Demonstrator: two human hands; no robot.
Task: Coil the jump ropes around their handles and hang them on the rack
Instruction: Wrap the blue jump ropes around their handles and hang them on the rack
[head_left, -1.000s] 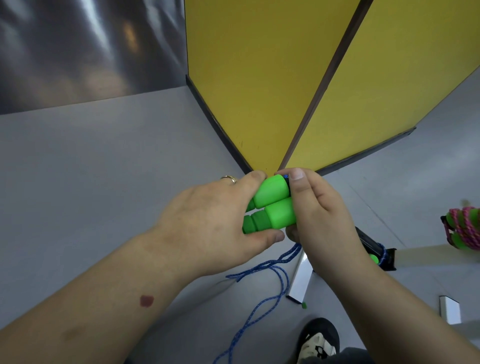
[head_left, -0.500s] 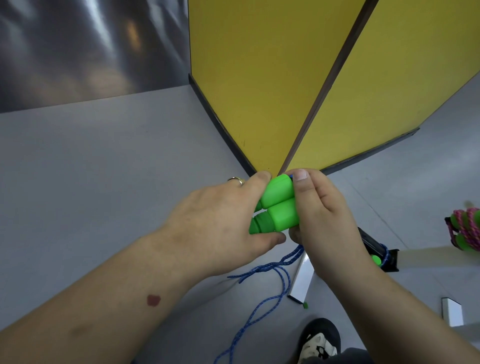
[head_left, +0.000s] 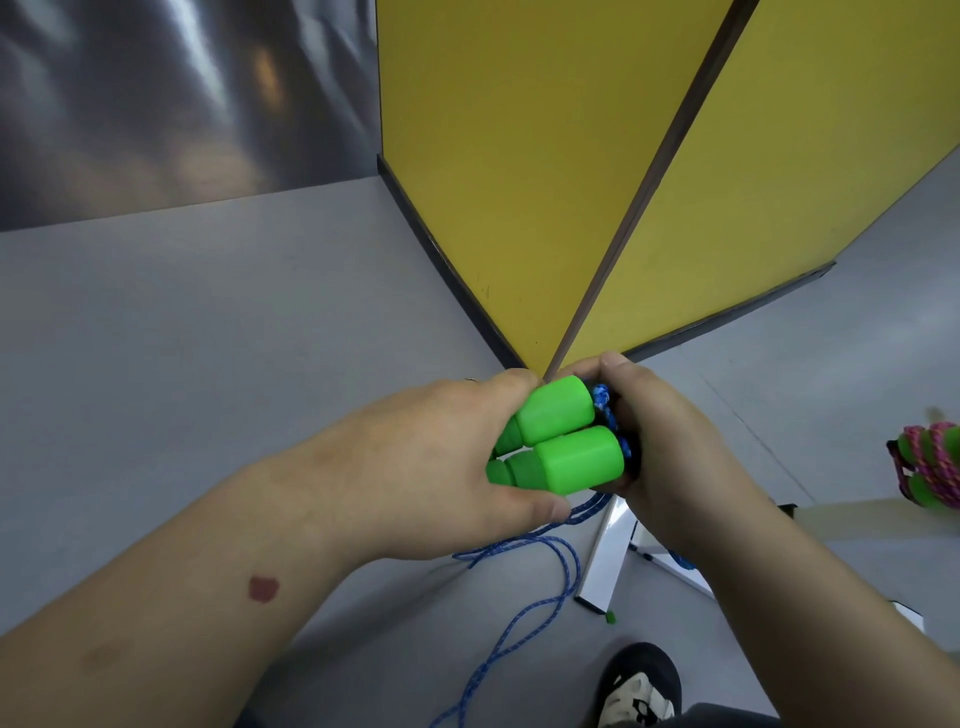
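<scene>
Two bright green jump rope handles (head_left: 563, 436) lie side by side between my hands, at the middle of the view. My left hand (head_left: 441, 462) grips their narrow ends. My right hand (head_left: 670, 452) is closed over their thick ends, where a bit of blue rope shows against the handles. The rest of the blue rope (head_left: 524, 613) hangs in loose loops down to the grey floor. A pink rope coiled on green handles (head_left: 930, 467) hangs at the right edge. The white rack base (head_left: 605, 561) stands below my hands.
Yellow wall panels (head_left: 519, 182) meet in a corner just beyond my hands. Grey floor (head_left: 182, 338) spreads to the left. My shoe (head_left: 639, 691) shows at the bottom, close to the rack's white feet.
My right hand has slid along the handles, uncovering more of the green and showing blue rope at their thick ends. Both hands and the handles sit slightly higher in view.
</scene>
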